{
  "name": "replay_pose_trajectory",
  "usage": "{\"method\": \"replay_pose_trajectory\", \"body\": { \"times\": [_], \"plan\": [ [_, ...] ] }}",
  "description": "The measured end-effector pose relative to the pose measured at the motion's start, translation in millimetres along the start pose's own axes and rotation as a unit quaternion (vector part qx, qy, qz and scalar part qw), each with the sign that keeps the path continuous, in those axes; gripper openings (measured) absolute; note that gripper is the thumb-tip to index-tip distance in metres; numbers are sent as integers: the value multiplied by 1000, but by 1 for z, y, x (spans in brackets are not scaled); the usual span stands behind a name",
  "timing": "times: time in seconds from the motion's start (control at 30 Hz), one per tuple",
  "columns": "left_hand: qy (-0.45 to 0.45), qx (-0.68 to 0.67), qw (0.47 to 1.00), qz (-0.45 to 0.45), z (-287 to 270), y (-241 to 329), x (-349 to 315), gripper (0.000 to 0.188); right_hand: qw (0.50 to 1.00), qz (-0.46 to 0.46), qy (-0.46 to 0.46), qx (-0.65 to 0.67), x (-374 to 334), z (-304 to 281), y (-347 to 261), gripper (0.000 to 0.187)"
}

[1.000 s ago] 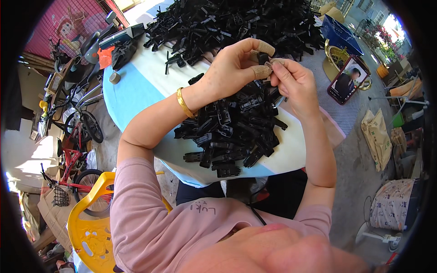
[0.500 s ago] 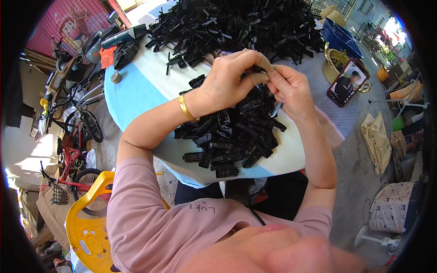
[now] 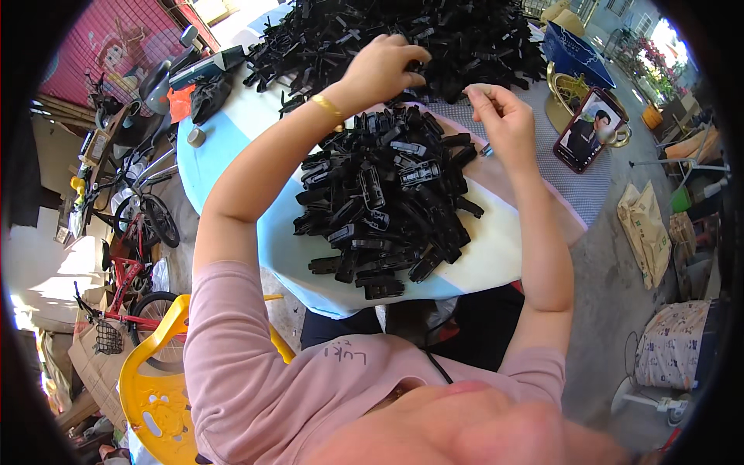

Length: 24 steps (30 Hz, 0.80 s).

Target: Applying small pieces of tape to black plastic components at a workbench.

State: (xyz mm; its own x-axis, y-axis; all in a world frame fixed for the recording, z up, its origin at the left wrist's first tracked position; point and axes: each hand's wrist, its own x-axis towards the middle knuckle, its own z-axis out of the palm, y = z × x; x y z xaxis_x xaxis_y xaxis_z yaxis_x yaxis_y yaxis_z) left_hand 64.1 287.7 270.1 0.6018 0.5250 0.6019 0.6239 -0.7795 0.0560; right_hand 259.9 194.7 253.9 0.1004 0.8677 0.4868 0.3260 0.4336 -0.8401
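Observation:
My left hand point(image 3: 387, 68) is over the near edge of a big heap of small black plastic parts point(image 3: 473, 46) with strap-like tails. Its fingers are bent, with a gap between thumb and forefinger, and nothing shows between them. To its right, my right hand point(image 3: 504, 116) is closed, thumb and forefinger pinched; what they hold is too small to make out. A slim blue-and-silver thing point(image 3: 486, 149) pokes out beside the palm, partly hidden. Below both hands lies a second pile of black clip-like parts point(image 3: 387, 201), nearer to me.
The round table wears a striped cloth point(image 3: 221, 167). A phone point(image 3: 590, 130) leans by a gold-coloured pot point(image 3: 559, 108), with a blue box point(image 3: 577, 58) behind. At left are a small round tin point(image 3: 196, 137) and a black bag point(image 3: 211, 97). A yellow chair point(image 3: 155, 380) stands beside me.
My hands, together over the near pile before, have come apart. The left has moved up and away to the far heap; the right has risen slightly, still pinching.

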Motion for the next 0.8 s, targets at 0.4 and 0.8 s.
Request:
{"method": "replay_pose_trajectory", "body": {
  "times": [0.4, 0.8],
  "plan": [
    [5, 270, 962, -40, 56, 13, 36, 22, 1000, 3, 0, -29, 3, -5, 6, 18],
    [-8, -147, 989, -22, -22, 24, 3, 17, 985, -140, -24, -100, -2, -6, -1, 34]
  ]
}}
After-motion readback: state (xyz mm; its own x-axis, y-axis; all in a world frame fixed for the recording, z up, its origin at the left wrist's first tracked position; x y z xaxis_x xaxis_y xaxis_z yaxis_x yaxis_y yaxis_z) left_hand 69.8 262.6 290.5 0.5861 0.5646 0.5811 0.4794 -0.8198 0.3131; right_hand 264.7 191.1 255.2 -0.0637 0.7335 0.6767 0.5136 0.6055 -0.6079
